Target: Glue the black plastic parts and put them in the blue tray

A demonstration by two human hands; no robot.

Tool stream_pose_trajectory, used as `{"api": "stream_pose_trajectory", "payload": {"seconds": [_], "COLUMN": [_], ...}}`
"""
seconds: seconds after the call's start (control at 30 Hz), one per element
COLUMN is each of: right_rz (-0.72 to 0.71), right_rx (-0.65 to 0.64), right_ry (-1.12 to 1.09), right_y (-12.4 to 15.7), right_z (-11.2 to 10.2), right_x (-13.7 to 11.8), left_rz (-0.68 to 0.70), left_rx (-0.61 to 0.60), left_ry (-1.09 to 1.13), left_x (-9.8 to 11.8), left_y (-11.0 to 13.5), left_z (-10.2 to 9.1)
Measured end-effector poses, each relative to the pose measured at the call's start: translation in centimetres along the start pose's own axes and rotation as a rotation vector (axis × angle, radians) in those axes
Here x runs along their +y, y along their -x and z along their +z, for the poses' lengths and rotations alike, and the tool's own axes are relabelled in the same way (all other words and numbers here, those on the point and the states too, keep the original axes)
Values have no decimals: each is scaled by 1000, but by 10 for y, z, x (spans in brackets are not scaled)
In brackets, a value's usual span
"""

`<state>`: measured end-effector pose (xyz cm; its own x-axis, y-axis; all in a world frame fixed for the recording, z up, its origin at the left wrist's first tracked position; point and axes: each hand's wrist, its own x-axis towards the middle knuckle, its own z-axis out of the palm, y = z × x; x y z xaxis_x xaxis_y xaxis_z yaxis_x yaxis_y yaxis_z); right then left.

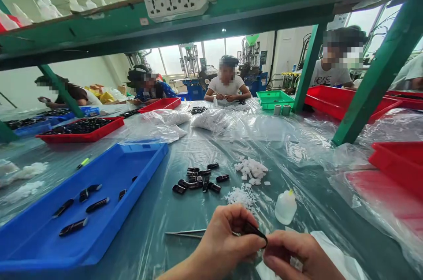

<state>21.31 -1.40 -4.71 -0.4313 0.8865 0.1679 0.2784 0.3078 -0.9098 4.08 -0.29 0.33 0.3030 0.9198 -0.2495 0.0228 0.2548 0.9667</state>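
Observation:
My left hand [228,236] is closed around a small, dark, glossy piece [256,230] with a curved end, pinched between thumb and fingers. Close against that end are the bent fingers of my right hand [300,251]; whatever they grip is hidden. Beneath the hands lies white tissue [340,253]. Metal tweezers [185,233] rest on the table, partly covered by my left hand. Just beyond are a small white squeeze bottle [286,207] with a yellowish tip, a heap of tiny white bits [243,196], larger white pieces [251,169] and a cluster of black plastic pieces [200,178].
A blue tray [132,200] on the left holds several black pieces. Red trays [86,136] [399,165] stand at left and right. Clear plastic sheeting covers the green table [145,231]. Overhead runs a green shelf beam [257,0] with a power strip [176,3]. Several people sit opposite.

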Motion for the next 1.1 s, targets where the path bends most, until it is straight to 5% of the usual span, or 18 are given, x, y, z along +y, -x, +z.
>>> {"api": "stream_pose_trajectory", "payload": {"seconds": [0.13,0.3,0.47,0.53,0.67,0.77,0.93,1.03,1.1], "right_rz": [128,96,205,145,-212,-339,-428,-206,-18], "right_rx": [-62,-118,-137,-105,-53,-24,350,689,766], "right_ry": [-177,-215,-446,-278,379,559,569,518,473], "right_y": [-2,-2,-2,-3,-3,-1,5,5,1], "right_z": [-3,-5,-5,-8,-11,-10,-19,-31,-37], "right_x": [1,-1,0,1,3,5,-4,-4,4], "left_rz": [-39,-45,-247,-260,-221,-206,-200,-193,-175], "left_rx": [-14,-97,-158,-130,-90,-89,-44,-2,10], "left_ry": [-12,-262,-34,72,223,264,262,257,264], "left_x": [-10,-11,-12,-14,-16,-15,-14,-12,-11], "left_y": [1,6,6,5,2,2,3,3,2], "left_z": [0,-8,-15,-15,-15,-14,-14,-14,-13]}}
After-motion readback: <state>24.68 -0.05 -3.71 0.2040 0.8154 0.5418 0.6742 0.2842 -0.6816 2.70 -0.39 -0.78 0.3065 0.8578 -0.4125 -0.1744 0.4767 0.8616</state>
